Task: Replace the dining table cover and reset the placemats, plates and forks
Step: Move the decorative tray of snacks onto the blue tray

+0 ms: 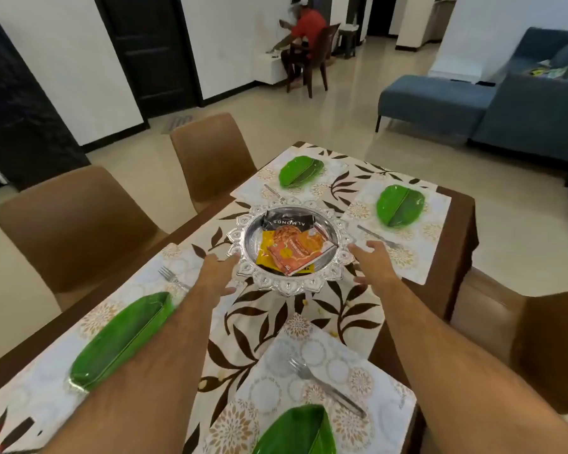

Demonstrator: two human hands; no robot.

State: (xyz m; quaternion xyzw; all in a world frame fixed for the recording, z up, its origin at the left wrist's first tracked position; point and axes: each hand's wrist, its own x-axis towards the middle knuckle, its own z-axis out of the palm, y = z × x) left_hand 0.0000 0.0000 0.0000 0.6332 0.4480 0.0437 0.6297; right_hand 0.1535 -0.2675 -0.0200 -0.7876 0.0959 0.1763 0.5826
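Note:
A silver tray (295, 285) with a scalloped rim stands mid-table on the leaf-patterned cover (295, 309), holding snack packets (292, 247). My left hand (218, 273) reaches to its left rim with fingers at the edge; my right hand (371, 260) is beside its right rim, fingers relaxed. Several pale placemats (309, 365) each carry a green leaf-shaped plate (122, 339) and a fork (325, 385). More green plates lie at the far left (300, 172), far right (399, 206) and bottom (295, 432).
Brown chairs stand to the left (73, 231), far left (210, 158) and right (522, 339). A blue sofa (489, 103) is at the back right. A person in red sits on a chair (305, 44) far back.

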